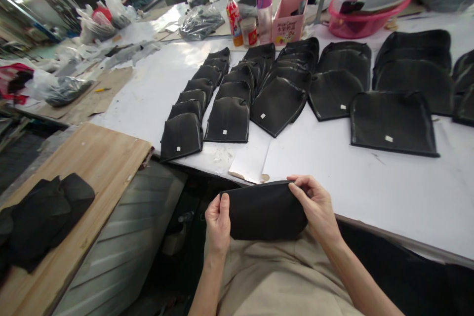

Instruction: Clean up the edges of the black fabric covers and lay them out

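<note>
A black fabric piece (264, 212) is stretched between my two hands, low in front of my lap and just off the table's front edge. My left hand (219, 222) pinches its left top corner, thumb on the near face. At the right top corner, my right hand (313, 202) grips it between thumb and fingers. On the white table (311, 173) beyond lie rows of similar black pieces (227, 118), overlapping one another. Several front ones carry a small white sticker, such as the black piece at right (392, 123).
Along the back stand a red-labelled bottle (233, 19), a jar (249, 32), a purple-lidded bottle (264, 15), a pink box (290, 19) and a pink basin (355, 22). At left, a wooden board (111, 158) bears black cloth (44, 217). Plastic bags (98, 19) lie farther back.
</note>
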The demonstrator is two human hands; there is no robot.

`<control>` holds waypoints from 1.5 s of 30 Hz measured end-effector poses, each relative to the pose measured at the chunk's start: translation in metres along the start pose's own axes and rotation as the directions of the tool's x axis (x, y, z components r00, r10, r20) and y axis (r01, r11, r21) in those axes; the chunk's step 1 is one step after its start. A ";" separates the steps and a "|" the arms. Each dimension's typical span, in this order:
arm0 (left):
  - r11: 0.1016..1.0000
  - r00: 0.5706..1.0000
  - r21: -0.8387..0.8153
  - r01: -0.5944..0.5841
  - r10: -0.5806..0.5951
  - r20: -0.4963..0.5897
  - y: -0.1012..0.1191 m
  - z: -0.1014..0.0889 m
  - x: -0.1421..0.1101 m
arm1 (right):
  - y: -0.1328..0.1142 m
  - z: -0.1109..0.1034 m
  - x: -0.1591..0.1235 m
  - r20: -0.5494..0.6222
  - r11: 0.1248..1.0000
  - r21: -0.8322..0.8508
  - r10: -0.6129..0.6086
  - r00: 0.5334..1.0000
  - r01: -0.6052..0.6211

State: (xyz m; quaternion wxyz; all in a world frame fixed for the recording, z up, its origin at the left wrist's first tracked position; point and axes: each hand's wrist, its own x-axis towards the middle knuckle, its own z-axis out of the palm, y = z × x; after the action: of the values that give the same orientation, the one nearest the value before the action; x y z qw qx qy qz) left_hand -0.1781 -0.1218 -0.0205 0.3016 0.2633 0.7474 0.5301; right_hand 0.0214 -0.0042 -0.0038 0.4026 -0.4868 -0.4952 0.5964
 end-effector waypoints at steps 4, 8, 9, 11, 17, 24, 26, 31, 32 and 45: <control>0.998 0.998 0.045 -0.041 0.042 -0.038 0.004 0.000 0.002 | -0.003 0.001 -0.002 -0.026 0.999 0.007 -0.038 0.999 0.039; 0.972 0.992 0.204 -0.113 0.121 -0.026 0.007 -0.007 0.007 | -0.012 0.001 -0.005 -0.007 0.992 -0.038 -0.118 0.993 0.118; 0.959 0.989 0.246 -0.143 0.147 0.000 0.008 -0.009 0.009 | -0.015 0.001 -0.005 0.006 0.988 -0.057 -0.144 0.990 0.144; 0.912 0.971 0.333 -0.239 0.223 0.087 0.009 -0.013 0.012 | -0.019 0.001 -0.007 0.044 0.974 -0.101 -0.197 0.979 0.200; 0.599 0.754 0.458 -0.657 0.518 0.403 0.027 0.000 0.014 | -0.025 0.009 -0.010 0.189 0.923 -0.154 -0.322 0.928 0.352; 0.684 0.659 0.179 -0.707 0.546 0.518 0.038 0.019 0.008 | -0.027 0.009 -0.009 0.216 0.905 -0.172 -0.350 0.911 0.389; 0.731 0.683 0.144 -0.667 0.521 0.512 0.038 0.017 0.008 | -0.024 0.004 -0.009 0.220 0.921 -0.157 -0.318 0.922 0.356; 0.856 0.750 0.122 -0.502 0.362 0.554 0.040 0.008 0.007 | -0.015 -0.003 -0.008 0.307 0.971 -0.072 -0.195 0.932 0.227; 0.872 0.760 0.121 -0.475 0.337 0.556 0.041 0.006 0.007 | -0.014 -0.004 -0.008 0.318 0.973 -0.076 -0.184 0.930 0.219; 0.884 0.799 0.191 -0.427 0.269 0.538 0.050 0.004 0.001 | -0.020 0.000 -0.019 0.357 0.910 -0.183 -0.290 0.888 0.371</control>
State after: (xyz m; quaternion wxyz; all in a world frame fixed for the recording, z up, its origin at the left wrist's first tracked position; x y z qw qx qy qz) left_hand -0.1728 -0.1037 0.0258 0.3356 0.5679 0.6543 0.3699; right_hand 0.0251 -0.0189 0.0190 0.3494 -0.3369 -0.7003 0.5235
